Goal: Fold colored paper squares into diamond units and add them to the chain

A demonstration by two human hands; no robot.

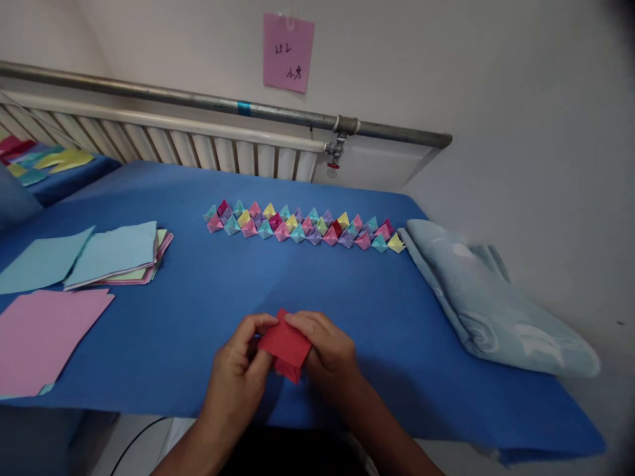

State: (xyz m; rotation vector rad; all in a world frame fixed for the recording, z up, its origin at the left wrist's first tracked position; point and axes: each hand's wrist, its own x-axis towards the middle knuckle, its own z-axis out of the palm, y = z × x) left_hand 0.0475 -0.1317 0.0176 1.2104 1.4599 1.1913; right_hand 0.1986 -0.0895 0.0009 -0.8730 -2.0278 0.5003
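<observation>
A partly folded red paper (286,342) is held up between both hands above the front edge of the blue-covered table (208,311). My left hand (241,357) grips its left side, thumb in front and fingers curled at the top and behind. On the other side, my right hand (327,347) pinches it with the thumb on its upper face; the remaining fingers are mostly hidden behind the paper. Further back stand rows of small folded paper boats (297,228) in pink, blue, yellow and purple, lined up close together.
To the left lie a stack of blue paper sheets (116,251) with other colours beneath and a pile of pink sheets (47,337). A folded pale-blue blanket (491,297) takes up the right side. Behind the table run a radiator (198,145) and a metal pipe (163,92).
</observation>
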